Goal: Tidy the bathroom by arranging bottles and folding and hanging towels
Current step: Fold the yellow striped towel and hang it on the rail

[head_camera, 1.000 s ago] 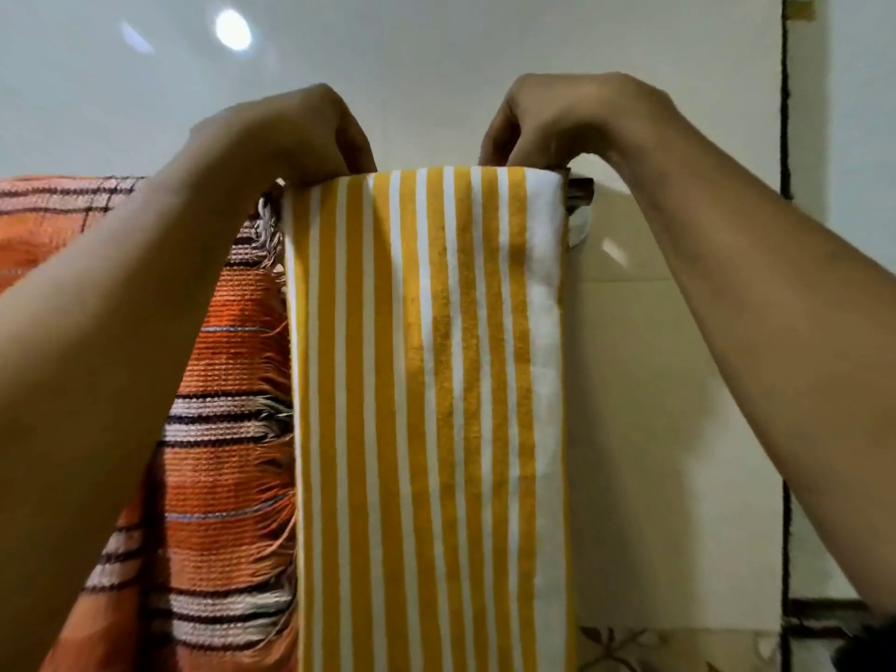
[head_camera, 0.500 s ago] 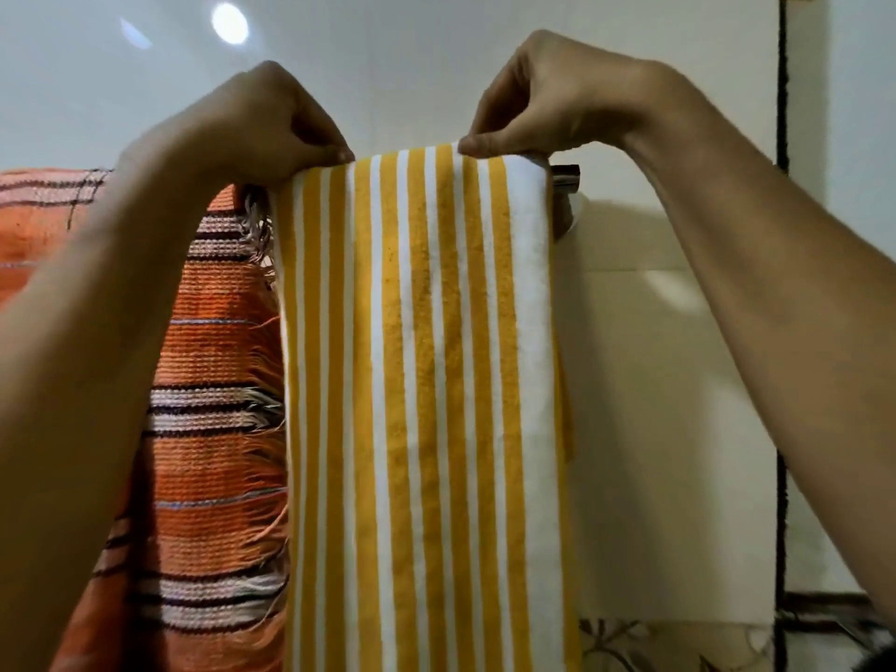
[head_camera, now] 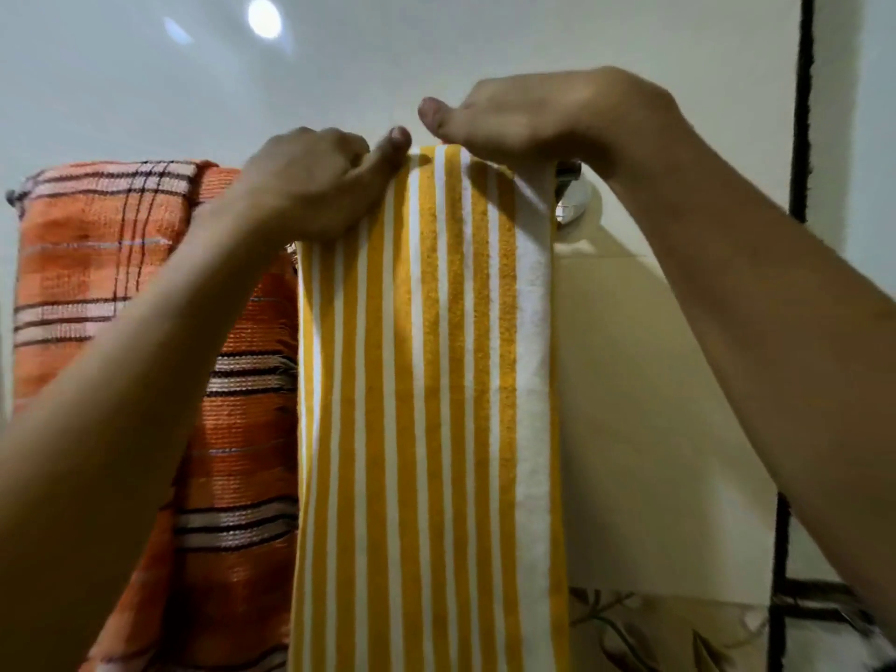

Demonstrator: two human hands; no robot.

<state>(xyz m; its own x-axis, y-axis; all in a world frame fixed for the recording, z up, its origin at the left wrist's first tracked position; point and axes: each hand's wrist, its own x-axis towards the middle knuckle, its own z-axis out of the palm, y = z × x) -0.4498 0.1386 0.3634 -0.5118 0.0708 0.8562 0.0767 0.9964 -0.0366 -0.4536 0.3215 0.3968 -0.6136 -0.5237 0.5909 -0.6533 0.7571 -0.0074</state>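
A yellow and white striped towel point(head_camera: 431, 405) hangs folded over a wall rail, its length running down out of the frame. My left hand point(head_camera: 315, 181) lies on the towel's top left part, fingers curled onto the cloth. My right hand point(head_camera: 528, 118) rests on the top fold at the right, fingers bent over it. Just right of the towel, the rail's chrome end bracket point(head_camera: 569, 196) shows. An orange woven towel point(head_camera: 102, 264) with dark and pale stripes hangs on the same rail to the left, partly behind my left forearm.
The white tiled wall point(head_camera: 485, 46) is close behind the rail. A black vertical strip point(head_camera: 802, 114) runs down the wall at the right. Patterned tiles point(head_camera: 645, 632) sit low at the right.
Both hands have slid inward along the towel's top fold and now sit close together. The view has shifted, so the rail and towels appear lower.
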